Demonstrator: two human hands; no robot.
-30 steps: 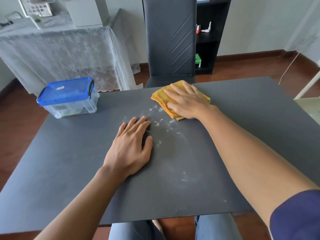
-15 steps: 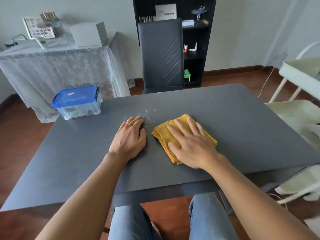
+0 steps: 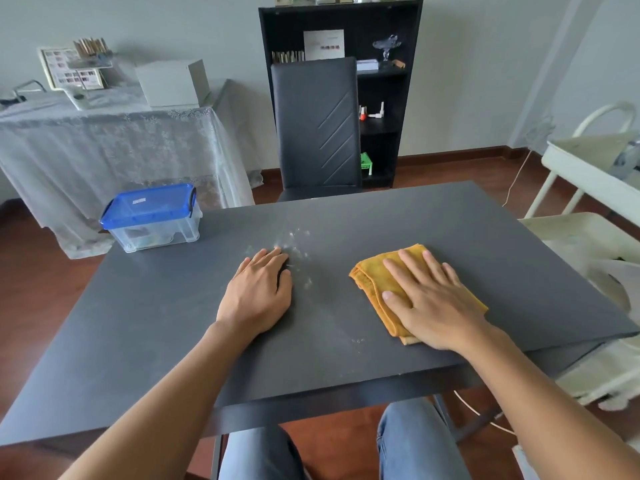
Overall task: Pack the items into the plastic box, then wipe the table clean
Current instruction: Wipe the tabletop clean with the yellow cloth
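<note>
A clear plastic box (image 3: 154,230) with its blue lid closed stands at the far left of the dark grey table (image 3: 138,323). A folded yellow cloth (image 3: 374,275) lies flat on the table's right half, and my right hand (image 3: 429,299) presses down on it with spread fingers. My left hand (image 3: 258,296) rests palm-down on the bare table in the middle, holding nothing. White crumbs and smears (image 3: 294,244) dot the surface just beyond my left fingertips, and a few more specks (image 3: 356,340) lie nearer the front.
A black chair (image 3: 317,129) stands at the table's far edge, with a black shelf unit (image 3: 384,84) behind it. A lace-covered side table (image 3: 104,143) is at the back left. A white chair (image 3: 588,188) stands close to the table's right side.
My right hand has dragged the cloth from the far centre toward me and then to the right. My left hand stayed flat in place. The camera tilted up and back.
</note>
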